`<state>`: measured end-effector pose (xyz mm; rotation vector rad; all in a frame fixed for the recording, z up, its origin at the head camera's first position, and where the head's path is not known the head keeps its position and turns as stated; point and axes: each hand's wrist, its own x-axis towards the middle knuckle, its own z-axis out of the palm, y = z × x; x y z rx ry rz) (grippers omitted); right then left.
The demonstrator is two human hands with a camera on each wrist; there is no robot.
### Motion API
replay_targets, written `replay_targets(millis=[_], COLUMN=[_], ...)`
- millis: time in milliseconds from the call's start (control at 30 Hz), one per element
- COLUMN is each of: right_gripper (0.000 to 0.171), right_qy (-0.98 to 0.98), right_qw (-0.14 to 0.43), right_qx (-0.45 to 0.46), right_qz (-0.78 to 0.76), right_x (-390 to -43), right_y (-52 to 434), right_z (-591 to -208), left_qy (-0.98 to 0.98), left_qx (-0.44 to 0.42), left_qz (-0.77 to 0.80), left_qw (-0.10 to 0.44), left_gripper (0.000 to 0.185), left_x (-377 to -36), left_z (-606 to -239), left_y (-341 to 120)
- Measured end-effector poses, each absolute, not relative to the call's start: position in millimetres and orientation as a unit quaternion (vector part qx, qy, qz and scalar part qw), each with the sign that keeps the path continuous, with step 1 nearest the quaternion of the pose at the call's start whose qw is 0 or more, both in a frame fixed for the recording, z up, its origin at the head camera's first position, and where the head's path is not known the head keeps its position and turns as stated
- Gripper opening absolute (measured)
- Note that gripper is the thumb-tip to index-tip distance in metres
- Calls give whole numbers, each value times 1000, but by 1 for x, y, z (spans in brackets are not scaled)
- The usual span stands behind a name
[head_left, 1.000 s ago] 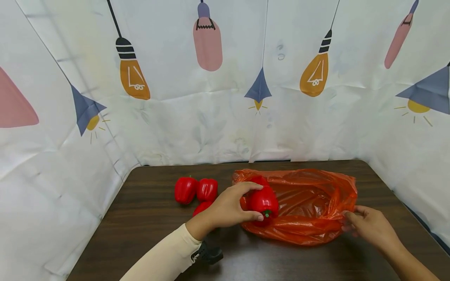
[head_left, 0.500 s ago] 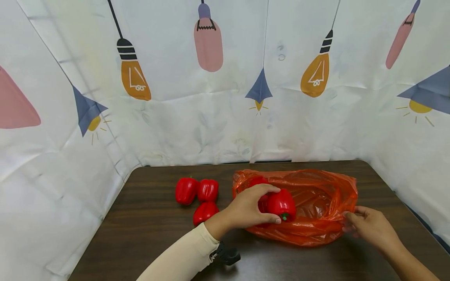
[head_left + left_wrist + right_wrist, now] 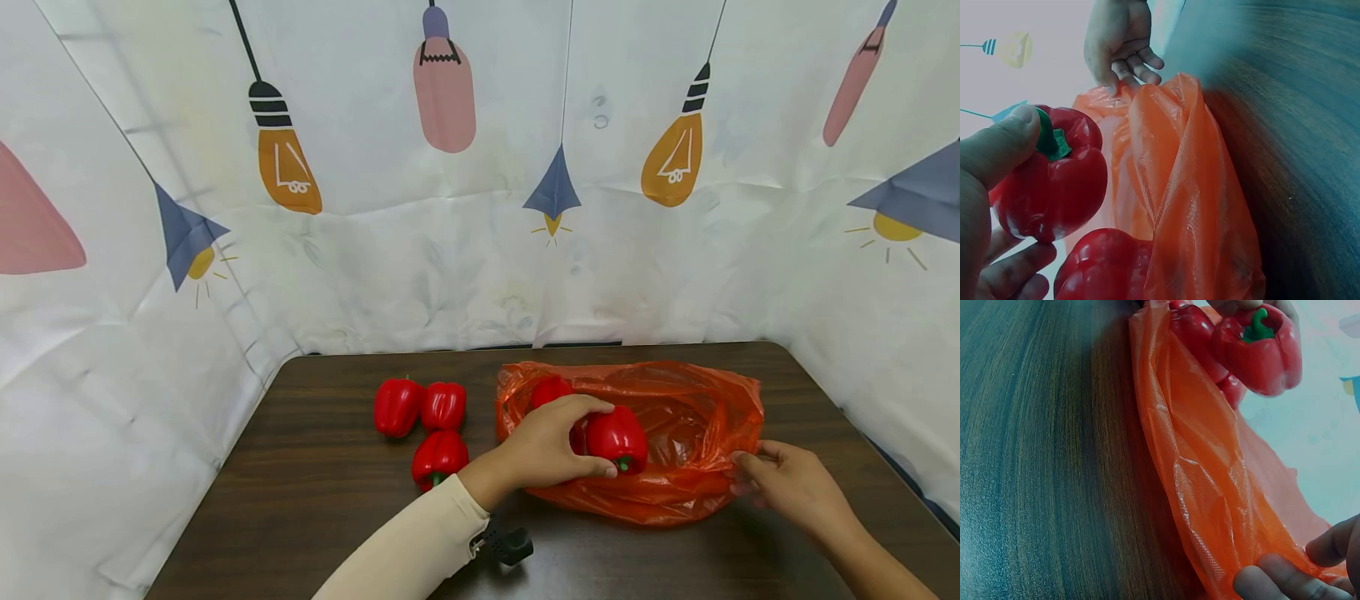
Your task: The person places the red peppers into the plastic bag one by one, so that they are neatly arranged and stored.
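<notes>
My left hand (image 3: 551,448) grips a red bell pepper (image 3: 617,437) with a green stem (image 3: 1049,139), held over the open mouth of an orange plastic bag (image 3: 675,442). Another red pepper (image 3: 551,390) lies inside the bag at its far left, also seen just below the held pepper (image 3: 1107,265). My right hand (image 3: 787,483) pinches the bag's right edge (image 3: 1272,575) against the dark wooden table (image 3: 300,517). In the right wrist view the held pepper (image 3: 1260,350) hangs above the bag's opening.
Three loose red peppers lie left of the bag: two side by side (image 3: 396,406) (image 3: 442,405) and one in front (image 3: 438,456). A white curtain with lamp prints (image 3: 450,208) walls the table on three sides.
My left hand has carried the pepper rightward, from the bag's left rim to further over its opening. The right hand has stayed on the bag's edge.
</notes>
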<state>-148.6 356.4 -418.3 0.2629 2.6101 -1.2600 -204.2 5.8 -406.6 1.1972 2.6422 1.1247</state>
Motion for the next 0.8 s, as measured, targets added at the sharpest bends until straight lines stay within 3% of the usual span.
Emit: replay_targets(millis=[200, 800], right_gripper=[67, 59], right_qy=[892, 895], right_qw=[119, 113], right_qx=[92, 85], right_qz=[-426, -424], right_x=[-149, -148], right_y=[357, 357], right_z=[-419, -420], left_qy=[858, 881], left_qx=[388, 412], left_qz=[336, 229], left_qw=[10, -42], left_gripper=[72, 70], left_x=[-206, -207], left_z=[-408, -414], left_y=[12, 21])
